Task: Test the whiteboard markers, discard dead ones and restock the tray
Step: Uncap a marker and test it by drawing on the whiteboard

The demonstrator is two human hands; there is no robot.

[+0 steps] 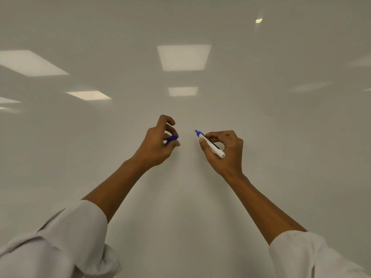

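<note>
A glossy white whiteboard [184, 197] fills the whole view. My right hand [224, 151] grips a white-barrelled blue marker [210, 144], uncapped, with its blue tip pointing up and left, close to the board. I cannot tell whether the tip touches the surface. My left hand [158, 143] is raised beside it, a short gap to the left, and pinches the blue marker cap [172, 139] between thumb and fingers. No ink marks show on the board. The marker tray is out of view.
Ceiling light panels [183, 57] are reflected in the board's upper part. Both of my white sleeves [66, 237] are rolled up at the bottom corners.
</note>
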